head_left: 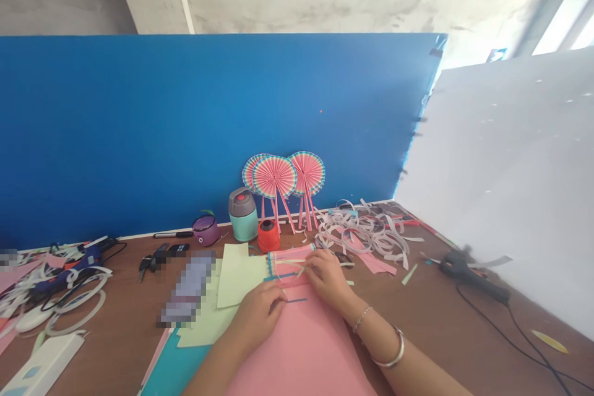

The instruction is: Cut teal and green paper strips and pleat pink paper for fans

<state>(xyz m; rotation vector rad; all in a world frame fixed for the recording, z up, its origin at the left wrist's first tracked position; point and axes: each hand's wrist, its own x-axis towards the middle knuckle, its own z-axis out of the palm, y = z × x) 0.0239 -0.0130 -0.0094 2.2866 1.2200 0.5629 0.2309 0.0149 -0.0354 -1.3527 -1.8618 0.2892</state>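
A large pink paper sheet (301, 359) lies under both hands. Its far end carries narrow coloured bands, and a short dark blue strip (296, 301) lies across it. My left hand (255, 315) rests at the sheet's left side with thumb and fingertips pinched together; what is between them, if anything, is too small to make out. Farther up, my right hand (327, 275), with a bracelet and a bangle at its wrist, pinches a thin pale yellow paper strip (301, 271) over the banded end. Pale green paper sheets (234, 281) lie left of the pink one.
Round pink pleated fans (275, 177) stand against the blue partition (162, 124). Before them are a teal flask (244, 223) and a red container (268, 236). Curled white strips (366, 232) lie at the back right, a glue gun (473, 275) at right, a power strip (44, 365) front left.
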